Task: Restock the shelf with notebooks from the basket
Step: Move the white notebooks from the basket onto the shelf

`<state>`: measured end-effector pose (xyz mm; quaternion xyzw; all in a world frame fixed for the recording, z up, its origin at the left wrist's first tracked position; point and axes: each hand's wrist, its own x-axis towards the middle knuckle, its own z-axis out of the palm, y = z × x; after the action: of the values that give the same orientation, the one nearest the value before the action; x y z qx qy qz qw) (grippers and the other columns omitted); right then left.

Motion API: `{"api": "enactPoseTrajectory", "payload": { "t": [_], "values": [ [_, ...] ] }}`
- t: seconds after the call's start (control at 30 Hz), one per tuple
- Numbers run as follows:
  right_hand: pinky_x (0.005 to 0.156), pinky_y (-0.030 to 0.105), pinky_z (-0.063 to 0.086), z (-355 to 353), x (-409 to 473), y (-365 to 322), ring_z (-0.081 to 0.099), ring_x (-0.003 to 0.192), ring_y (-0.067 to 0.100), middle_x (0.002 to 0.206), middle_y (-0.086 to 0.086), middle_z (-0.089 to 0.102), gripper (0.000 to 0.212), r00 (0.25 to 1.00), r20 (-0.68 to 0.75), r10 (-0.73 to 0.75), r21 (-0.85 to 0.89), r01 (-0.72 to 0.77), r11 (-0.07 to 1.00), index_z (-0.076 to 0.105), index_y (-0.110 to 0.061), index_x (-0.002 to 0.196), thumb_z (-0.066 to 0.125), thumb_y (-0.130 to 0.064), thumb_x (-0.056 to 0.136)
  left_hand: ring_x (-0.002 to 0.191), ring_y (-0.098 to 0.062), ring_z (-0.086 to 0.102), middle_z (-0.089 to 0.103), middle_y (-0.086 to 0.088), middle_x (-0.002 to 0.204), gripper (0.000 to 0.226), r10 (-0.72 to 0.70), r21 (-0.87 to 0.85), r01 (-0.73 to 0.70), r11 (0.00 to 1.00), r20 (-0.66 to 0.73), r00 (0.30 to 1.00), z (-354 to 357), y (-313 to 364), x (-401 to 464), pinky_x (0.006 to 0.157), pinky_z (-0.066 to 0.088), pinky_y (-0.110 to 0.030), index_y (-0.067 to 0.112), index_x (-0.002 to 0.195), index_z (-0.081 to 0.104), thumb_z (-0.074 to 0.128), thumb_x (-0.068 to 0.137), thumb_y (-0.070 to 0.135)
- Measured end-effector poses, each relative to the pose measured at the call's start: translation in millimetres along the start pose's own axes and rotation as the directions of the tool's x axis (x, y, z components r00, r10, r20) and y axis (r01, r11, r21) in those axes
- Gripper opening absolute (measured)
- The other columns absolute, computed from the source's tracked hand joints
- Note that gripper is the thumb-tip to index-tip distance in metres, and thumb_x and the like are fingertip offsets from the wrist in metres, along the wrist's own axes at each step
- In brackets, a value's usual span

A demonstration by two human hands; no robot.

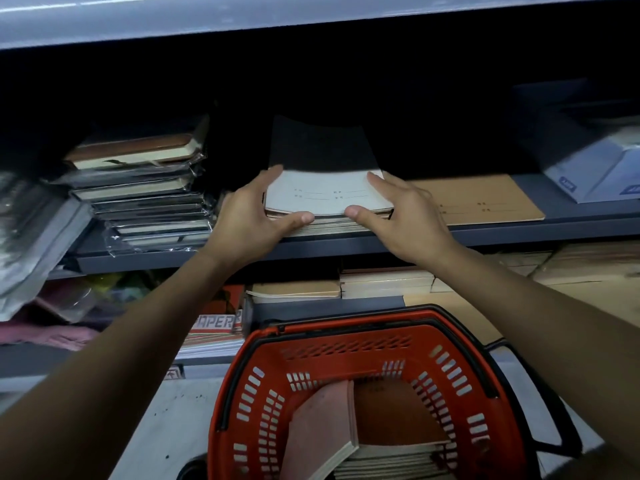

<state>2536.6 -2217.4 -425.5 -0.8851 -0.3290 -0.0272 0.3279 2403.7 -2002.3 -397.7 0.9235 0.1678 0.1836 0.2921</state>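
A stack of thin notebooks [329, 194] with a pale cover on top lies on the grey shelf [346, 242], its back half in shadow. My left hand [252, 216] grips the stack's left side, thumb on the front edge. On the right side my right hand [401, 211] grips it the same way. Below, a red plastic basket [346, 344] stands on the floor with more notebooks [391, 420] in it, one pinkish and tilted, one brown, others stacked beneath.
Wrapped dark notebooks [149, 195] are piled left of the stack. A brown notebook [485, 199] lies flat to its right, and a blue-white box [595, 171] sits at the far right. The lower shelf holds beige notebook stacks [384, 282] and a "PAPER" pad [216, 323].
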Motion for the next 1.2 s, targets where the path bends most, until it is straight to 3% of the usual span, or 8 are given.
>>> {"api": "enactPoseTrajectory", "payload": {
  "t": [0.27, 0.47, 0.63, 0.8, 0.9, 1.0, 1.2],
  "values": [
    [0.114, 0.049, 0.045, -1.4, 5.6, -2.0, 0.047, 0.144, 0.034, 0.158, 0.017, 0.045, 0.114, 0.999, 0.001, -0.039, -0.115, 0.039, 0.993, 0.049, -0.013, 0.153, 0.029, -0.095, 0.076, 0.145, -0.019, 0.044, 0.049, 0.001, 0.156, 0.098, 0.016, 0.010, -0.016, 1.000, -0.035, 0.999, 2.6, -10.1, 5.1, 0.120, 0.038, -0.040, 0.020, 0.157, 0.040, 0.078, 0.077, 0.062],
    [0.111, 0.048, 0.046, -2.9, 1.0, -8.3, 0.048, 0.138, 0.035, 0.155, 0.014, 0.050, 0.099, 0.997, 0.039, -0.061, -0.152, 0.066, 0.986, 0.042, -0.008, 0.156, 0.036, -0.078, 0.087, 0.146, -0.024, 0.042, 0.043, -0.004, 0.160, 0.097, 0.069, 0.083, -0.068, 0.994, -0.016, 0.997, 6.3, -9.6, 2.5, 0.118, 0.038, -0.040, 0.016, 0.161, 0.025, 0.071, 0.087, 0.059],
    [0.120, 0.045, 0.036, -5.2, -8.5, -3.3, 0.038, 0.148, 0.032, 0.163, 0.013, 0.039, 0.090, 0.996, 0.061, -0.069, -0.160, 0.078, 0.984, 0.031, -0.009, 0.161, 0.049, -0.068, 0.095, 0.135, -0.016, 0.053, 0.057, 0.007, 0.148, 0.086, 0.123, 0.041, -0.121, 0.992, -0.041, 0.992, 2.7, -9.5, -9.9, 0.109, 0.047, -0.038, 0.023, 0.159, 0.027, 0.073, 0.090, 0.050],
    [0.097, 0.048, 0.052, -3.5, -26.1, 0.4, 0.055, 0.118, 0.028, 0.129, 0.007, 0.062, 0.061, 0.998, 0.030, -0.063, -0.124, 0.066, 0.990, 0.043, -0.020, 0.148, 0.058, -0.053, 0.099, 0.117, -0.016, 0.065, 0.060, 0.011, 0.142, 0.079, 0.170, 0.050, -0.168, 0.984, -0.043, 0.984, -5.7, -5.8, -32.7, 0.100, 0.054, -0.044, 0.028, 0.158, 0.028, 0.071, 0.093, 0.042],
    [0.102, 0.048, 0.049, -5.0, -41.6, -1.4, 0.053, 0.123, 0.030, 0.132, 0.011, 0.061, 0.068, 0.998, 0.013, -0.059, -0.127, 0.060, 0.990, 0.038, -0.015, 0.155, 0.060, -0.047, 0.100, 0.117, -0.017, 0.063, 0.057, 0.015, 0.136, 0.080, 0.169, 0.032, -0.167, 0.985, -0.052, 0.984, -8.3, -1.9, -48.8, 0.098, 0.054, -0.041, 0.022, 0.159, 0.027, 0.072, 0.094, 0.036],
    [0.101, 0.045, 0.049, -8.6, -59.5, -4.1, 0.053, 0.125, 0.030, 0.132, 0.009, 0.061, 0.068, 0.999, 0.002, -0.051, -0.130, 0.051, 0.990, 0.036, -0.016, 0.156, 0.061, -0.044, 0.100, 0.122, -0.015, 0.061, 0.058, 0.002, 0.144, 0.085, 0.125, 0.035, -0.124, 0.992, -0.045, 0.991, -13.3, -4.4, -63.2, 0.102, 0.054, -0.042, 0.017, 0.161, 0.024, 0.071, 0.094, 0.041],
    [0.108, 0.044, 0.046, -9.1, -97.1, -9.1, 0.049, 0.133, 0.028, 0.140, 0.009, 0.057, 0.071, 1.000, -0.003, -0.019, -0.136, 0.018, 0.991, 0.033, -0.013, 0.159, 0.060, -0.042, 0.100, 0.116, -0.013, 0.064, 0.065, 0.005, 0.128, 0.077, 0.103, 0.074, -0.098, 0.992, -0.056, 0.993, -19.2, -6.9, -99.1, 0.098, 0.056, -0.045, 0.021, 0.158, 0.031, 0.068, 0.094, 0.044]
  ]
}}
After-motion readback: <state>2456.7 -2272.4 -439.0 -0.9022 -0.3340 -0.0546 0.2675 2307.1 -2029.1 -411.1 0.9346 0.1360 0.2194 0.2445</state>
